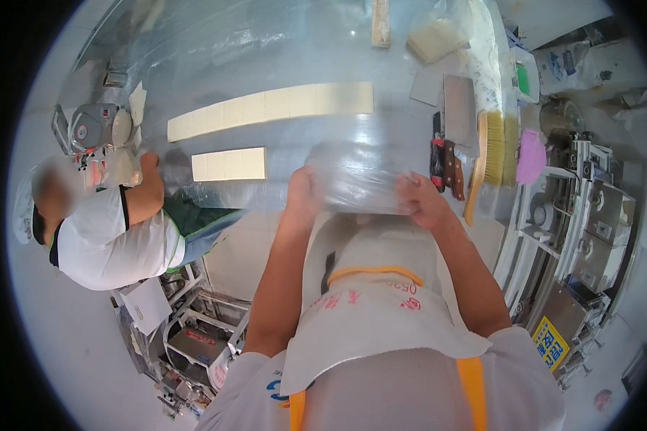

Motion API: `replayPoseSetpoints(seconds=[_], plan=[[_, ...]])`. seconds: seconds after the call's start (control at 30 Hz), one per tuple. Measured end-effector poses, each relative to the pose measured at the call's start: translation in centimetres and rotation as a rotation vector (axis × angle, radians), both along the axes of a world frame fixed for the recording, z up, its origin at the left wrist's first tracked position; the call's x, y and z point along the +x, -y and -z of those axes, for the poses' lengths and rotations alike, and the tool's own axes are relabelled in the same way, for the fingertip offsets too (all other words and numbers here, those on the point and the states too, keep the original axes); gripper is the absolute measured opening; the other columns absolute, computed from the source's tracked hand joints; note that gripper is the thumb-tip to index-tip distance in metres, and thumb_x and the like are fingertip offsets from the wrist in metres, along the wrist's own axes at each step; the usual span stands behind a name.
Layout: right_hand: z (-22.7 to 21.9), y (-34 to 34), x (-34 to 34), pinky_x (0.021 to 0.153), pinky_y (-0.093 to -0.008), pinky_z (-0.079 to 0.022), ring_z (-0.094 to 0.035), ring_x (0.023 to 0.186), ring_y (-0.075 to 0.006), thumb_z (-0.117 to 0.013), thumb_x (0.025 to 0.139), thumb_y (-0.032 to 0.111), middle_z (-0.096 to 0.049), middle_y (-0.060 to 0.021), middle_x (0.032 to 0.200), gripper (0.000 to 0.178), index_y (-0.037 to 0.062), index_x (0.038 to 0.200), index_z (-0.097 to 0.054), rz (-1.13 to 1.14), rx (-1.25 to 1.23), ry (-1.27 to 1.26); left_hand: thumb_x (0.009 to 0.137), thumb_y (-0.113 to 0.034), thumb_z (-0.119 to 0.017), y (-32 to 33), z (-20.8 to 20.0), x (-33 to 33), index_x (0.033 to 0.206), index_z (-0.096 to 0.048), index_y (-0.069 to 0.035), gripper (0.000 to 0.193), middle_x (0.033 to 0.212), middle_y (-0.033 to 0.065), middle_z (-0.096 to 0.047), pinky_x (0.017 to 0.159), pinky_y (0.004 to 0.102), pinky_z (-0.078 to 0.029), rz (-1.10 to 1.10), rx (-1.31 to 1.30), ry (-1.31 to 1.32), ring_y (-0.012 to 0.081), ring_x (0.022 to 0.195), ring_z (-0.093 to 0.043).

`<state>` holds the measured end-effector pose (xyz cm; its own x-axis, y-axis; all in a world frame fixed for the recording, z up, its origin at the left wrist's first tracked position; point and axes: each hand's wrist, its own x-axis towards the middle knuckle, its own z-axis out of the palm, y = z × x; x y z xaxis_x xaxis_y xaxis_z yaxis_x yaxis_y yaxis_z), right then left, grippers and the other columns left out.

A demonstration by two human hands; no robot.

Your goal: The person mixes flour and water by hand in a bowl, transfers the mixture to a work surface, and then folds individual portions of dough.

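Now | left hand (303,192) and right hand (418,200): both grips closed on clear bag (356,183) | bag at near bench (295,54) edge | 2 dough strips (269,106) beyond, apart.

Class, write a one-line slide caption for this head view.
Both hands, left hand and right hand, grip a clear plastic bag at a steel table holding dough strips.

we see pale cream dough strips (277,106) on the silvery steel table (216,50), a clear plastic bag (356,183), our white apron (370,302) with orange straps, a pink cloth (530,156), a straw-yellow brush (493,147).
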<state>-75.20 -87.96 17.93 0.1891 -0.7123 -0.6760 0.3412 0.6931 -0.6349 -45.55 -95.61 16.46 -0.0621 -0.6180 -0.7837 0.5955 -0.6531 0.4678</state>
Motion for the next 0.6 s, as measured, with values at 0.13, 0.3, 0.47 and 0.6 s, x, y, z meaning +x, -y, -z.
replayPoseSetpoints(seconds=[0.13, 0.3, 0.47, 0.6], plan=[[6.7, 2.8, -0.1, 0.068, -0.0507, -0.052, -0.068, 0.079, -0.0389, -0.073, 0.083, 0.015, -0.069, -0.0151, 0.087, 0.013, 0.0037, 0.089, -0.071, -0.280, -0.383, -1.264, 0.084, -0.010, -0.065, 1.5, -4.9, -4.5, 0.077, -0.058, -0.005, 0.011, 0.065, 0.0032, -0.053, 0.054, 0.0402, -0.043, 0.273, -0.189, 0.683, 0.0203, 0.060, -0.052], [3.1, 5.8, 1.2, 0.082, -0.0510, -0.053, -0.068, 0.102, -0.0449, -0.070, 0.082, 0.012, -0.070, -0.0226, 0.110, 0.018, 0.0052, 0.099, -0.071, -0.175, -0.254, -1.366, 0.079, -0.009, -0.065, 1.3, 1.3, -4.0, 0.080, -0.064, 0.005, 0.014, 0.080, 0.0249, -0.072, 0.077, 0.0514, -0.054, 0.511, -0.381, 1.469, 0.0469, 0.081, -0.070], [-2.9, 4.2, 3.6, 0.093, -0.0487, -0.050, -0.064, 0.114, -0.0415, -0.065, 0.082, 0.005, -0.066, -0.0244, 0.117, 0.035, 0.0040, 0.117, -0.068, -0.025, -0.993, -1.578, 0.076, -0.019, -0.070, 2.1, 1.1, -6.1, 0.088, -0.073, 0.004, 0.026, 0.093, 0.0313, -0.075, 0.086, 0.0517, -0.056, 0.598, -0.208, 1.346, 0.0504, 0.092, -0.072], [1.2, 4.4, 5.5, 0.094, -0.0529, -0.051, -0.063, 0.112, -0.0412, -0.066, 0.083, 0.001, -0.066, -0.0187, 0.116, 0.048, 0.0051, 0.131, -0.065, -0.258, -1.314, -1.208, 0.071, -0.025, -0.075, 2.9, 1.1, -6.6, 0.090, -0.076, 0.005, 0.035, 0.097, 0.0325, -0.076, 0.090, 0.0514, -0.057, 0.587, -0.148, 1.273, 0.0495, 0.096, -0.073]])
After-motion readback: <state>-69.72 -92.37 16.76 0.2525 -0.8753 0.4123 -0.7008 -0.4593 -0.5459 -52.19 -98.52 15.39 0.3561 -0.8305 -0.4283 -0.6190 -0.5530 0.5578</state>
